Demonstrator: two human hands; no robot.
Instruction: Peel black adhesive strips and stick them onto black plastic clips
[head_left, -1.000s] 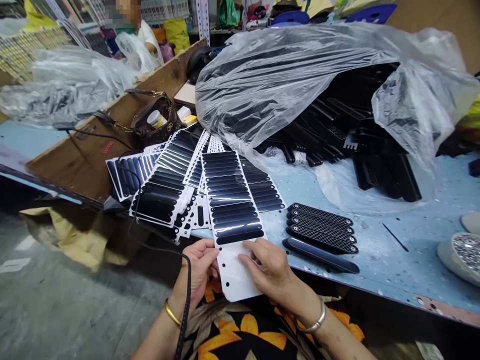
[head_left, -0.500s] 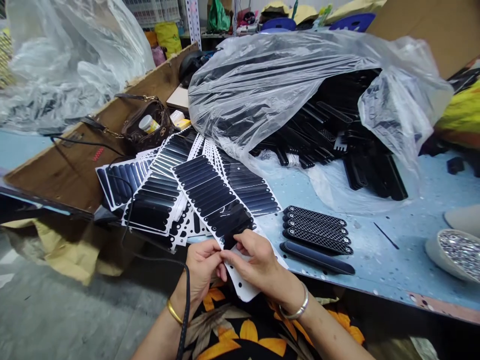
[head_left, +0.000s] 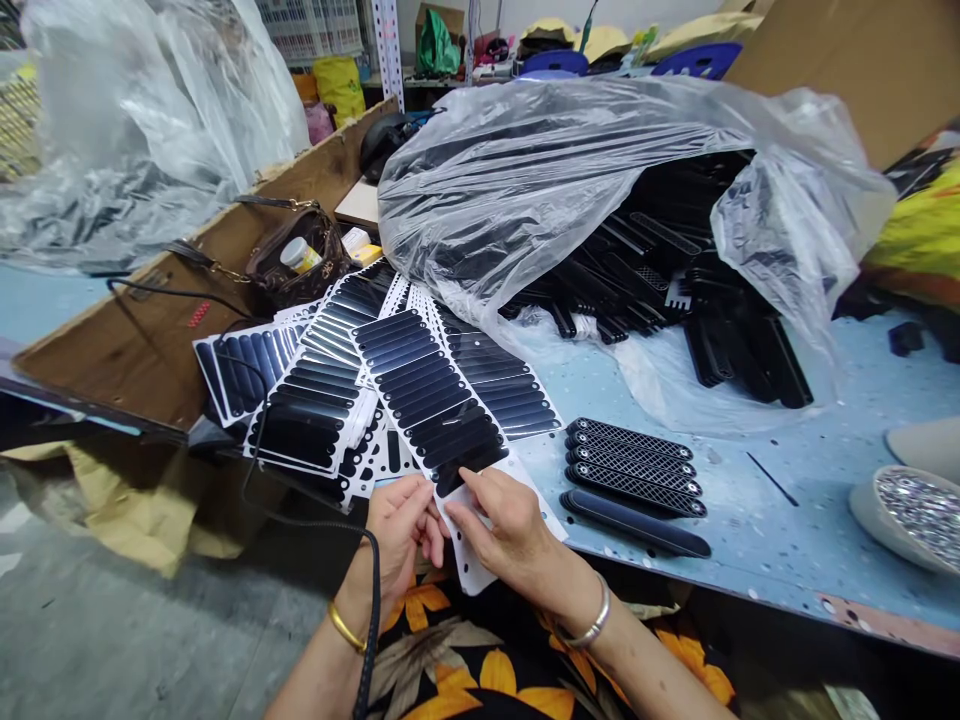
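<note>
A long white-backed sticker sheet (head_left: 442,410) with rows of black strip stickers slopes from the pile toward my lap; its lower end is bare white backing. My right hand (head_left: 510,525) is closed over that lower end, index finger at the last black strips and thumb by the left edge. Just left of the edge, my left hand (head_left: 405,525) has thumb and index pressed together; whatever lies between them is too small to make out. Right of the sheet lie several black handles with a crosshatch pattern (head_left: 634,467) and one smooth black handle (head_left: 636,522).
More sticker sheets (head_left: 304,405) fan out at left. A clear plastic bag (head_left: 525,170) spills black parts (head_left: 615,270). A bowl of small metal pieces (head_left: 911,520) stands at right. Behind the sheets are a brown handbag (head_left: 300,260) and a wooden board (head_left: 150,350). A black cord (head_left: 371,600) crosses my left forearm.
My thumbs, close together before, are now slightly apart. My left hand has moved a little left, its other fingers showing more. The sheet's lower end has shifted slightly.
</note>
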